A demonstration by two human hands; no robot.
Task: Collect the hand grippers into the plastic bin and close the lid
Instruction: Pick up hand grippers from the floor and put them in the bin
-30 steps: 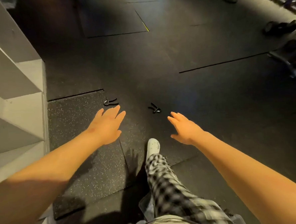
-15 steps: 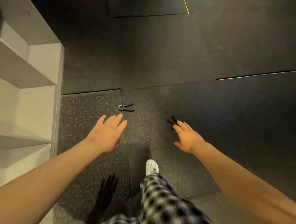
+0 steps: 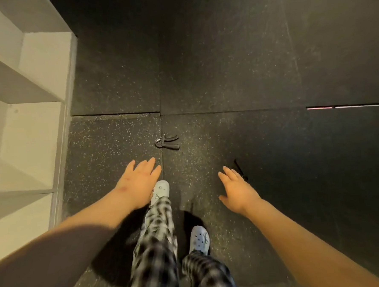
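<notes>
Two black hand grippers lie on the dark rubber floor. One hand gripper (image 3: 166,141) sits in full view just beyond my left hand (image 3: 140,182), which is stretched out flat with straight fingers and holds nothing. The second hand gripper (image 3: 239,170) is partly hidden behind the fingertips of my right hand (image 3: 237,190), which is also spread and empty. No plastic bin is in view.
A white shelf unit (image 3: 27,113) stands along the left edge. My legs in checked trousers and pale clogs (image 3: 161,190) are below my hands. Speckled floor mats (image 3: 224,74) with seams stretch ahead.
I have stepped forward and the view has tilted down. Both hand grippers are now closer to my hands, and the right one is partly covered by my right fingers.
</notes>
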